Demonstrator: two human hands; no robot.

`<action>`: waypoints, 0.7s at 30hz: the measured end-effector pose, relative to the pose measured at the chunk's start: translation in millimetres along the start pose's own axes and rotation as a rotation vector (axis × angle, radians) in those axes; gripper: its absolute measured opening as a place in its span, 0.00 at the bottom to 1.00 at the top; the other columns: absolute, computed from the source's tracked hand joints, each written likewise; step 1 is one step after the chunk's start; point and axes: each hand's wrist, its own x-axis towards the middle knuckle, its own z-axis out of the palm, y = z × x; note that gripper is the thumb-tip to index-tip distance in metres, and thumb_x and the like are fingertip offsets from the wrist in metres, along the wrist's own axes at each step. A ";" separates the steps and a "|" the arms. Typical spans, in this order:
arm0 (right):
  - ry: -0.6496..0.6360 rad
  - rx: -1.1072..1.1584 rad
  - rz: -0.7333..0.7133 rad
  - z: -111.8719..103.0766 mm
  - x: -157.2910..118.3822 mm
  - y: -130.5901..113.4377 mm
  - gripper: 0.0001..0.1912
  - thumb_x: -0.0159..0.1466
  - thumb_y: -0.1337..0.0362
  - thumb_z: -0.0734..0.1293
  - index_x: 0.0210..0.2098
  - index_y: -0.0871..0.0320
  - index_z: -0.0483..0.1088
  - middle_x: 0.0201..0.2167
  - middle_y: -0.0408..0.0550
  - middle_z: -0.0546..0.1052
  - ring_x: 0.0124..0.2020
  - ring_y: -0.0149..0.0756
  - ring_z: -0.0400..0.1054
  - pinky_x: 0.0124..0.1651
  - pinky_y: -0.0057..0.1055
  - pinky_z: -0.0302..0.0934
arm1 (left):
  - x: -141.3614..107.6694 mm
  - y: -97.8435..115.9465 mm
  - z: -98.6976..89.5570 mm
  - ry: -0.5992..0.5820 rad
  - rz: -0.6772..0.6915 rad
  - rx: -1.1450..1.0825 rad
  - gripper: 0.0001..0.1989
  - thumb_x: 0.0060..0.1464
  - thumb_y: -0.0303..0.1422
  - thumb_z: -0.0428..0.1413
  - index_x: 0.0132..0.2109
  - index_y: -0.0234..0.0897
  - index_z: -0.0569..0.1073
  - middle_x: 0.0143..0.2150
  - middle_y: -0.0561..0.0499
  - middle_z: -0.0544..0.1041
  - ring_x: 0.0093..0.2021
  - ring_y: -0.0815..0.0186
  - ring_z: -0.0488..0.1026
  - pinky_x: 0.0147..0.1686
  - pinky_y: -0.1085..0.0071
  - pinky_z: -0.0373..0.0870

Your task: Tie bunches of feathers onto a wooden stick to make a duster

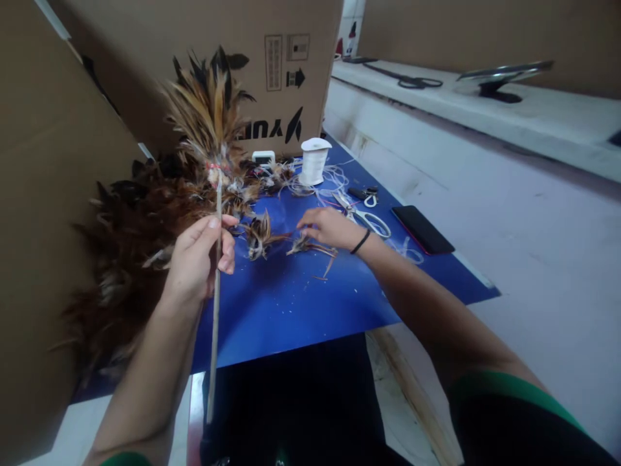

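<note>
My left hand (196,255) is wrapped round the thin stick (216,304) of a feather duster, held upright. Brown and black feathers (211,107) fan out at the stick's top, bound by red string (217,166). Over the blue table, my right hand (327,228) has its fingers curled down in a pinch at a small bunch of feathers (299,244); its fingertips are partly hidden. Just left of it lies another small feather bunch (259,239). Loose feathers (327,255) are under the right palm.
A large heap of brown feathers (130,239) covers the left side. Behind stand a white spool (314,162) with loose clear ribbon and a small white device (263,157). Scissors (371,220) and a phone (422,230) lie right. Cardboard (291,77) rises behind the blue tabletop (301,310).
</note>
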 end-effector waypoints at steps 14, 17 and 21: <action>0.008 0.171 0.102 24.6 -27.2 -13.7 0.05 0.60 0.69 0.63 0.32 0.61 0.71 0.29 0.46 0.74 0.33 0.31 0.66 0.38 0.28 0.57 | 11.9 -27.7 2.1 -0.053 -0.172 -0.034 0.15 0.50 0.32 0.56 0.46 0.32 0.70 0.24 0.55 0.69 0.15 0.78 0.59 0.13 0.78 0.60; 0.091 0.472 0.159 10.0 -30.1 -20.5 0.04 0.59 0.68 0.63 0.32 0.60 0.70 0.25 0.42 0.74 0.27 0.28 0.68 0.33 0.26 0.60 | 15.6 -25.9 4.5 -0.032 -0.189 -0.054 0.13 0.48 0.29 0.56 0.43 0.31 0.71 0.28 0.53 0.71 0.15 0.79 0.59 0.12 0.81 0.55; 0.193 0.756 0.144 -7.9 -27.7 -33.6 0.08 0.58 0.67 0.63 0.38 0.60 0.69 0.29 0.44 0.76 0.30 0.30 0.71 0.34 0.28 0.65 | 18.5 -23.8 8.0 -0.007 -0.209 -0.043 0.15 0.51 0.30 0.54 0.46 0.31 0.70 0.22 0.56 0.67 0.12 0.81 0.51 0.10 0.84 0.43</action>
